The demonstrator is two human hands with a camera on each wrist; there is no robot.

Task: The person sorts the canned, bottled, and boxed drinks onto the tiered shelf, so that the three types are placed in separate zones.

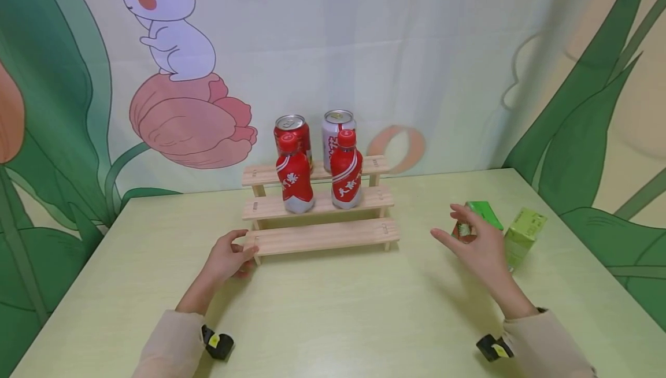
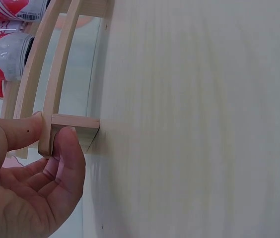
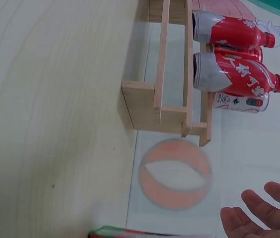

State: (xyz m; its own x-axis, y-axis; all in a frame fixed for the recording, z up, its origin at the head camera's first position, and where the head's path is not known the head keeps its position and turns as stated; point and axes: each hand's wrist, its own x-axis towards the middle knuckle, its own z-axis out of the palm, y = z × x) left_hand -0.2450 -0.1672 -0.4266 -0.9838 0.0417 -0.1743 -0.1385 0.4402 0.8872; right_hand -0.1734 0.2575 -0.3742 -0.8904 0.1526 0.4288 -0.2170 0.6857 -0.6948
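Observation:
A three-tier wooden rack (image 1: 317,240) stands at the middle of the table. My left hand (image 1: 227,258) pinches the left end of its lowest board; in the left wrist view the thumb (image 2: 23,130) lies on top with fingers curled beneath. Two red bottles (image 1: 295,181) stand on the middle tier. Behind them, a red can (image 1: 291,123) and a white-and-pink can (image 1: 338,117) sit on the top tier. My right hand (image 1: 481,248) is raised at the right with fingers spread, holding nothing. Just behind it are a green-and-red carton (image 1: 486,215) and a light green carton (image 1: 524,233).
A pale wood-grain table (image 1: 354,314) lies under everything. Behind it hangs a printed cloth (image 1: 442,77) with a rabbit and plants. A black wrist device (image 1: 218,344) is at the left cuff, another (image 1: 493,348) at the right.

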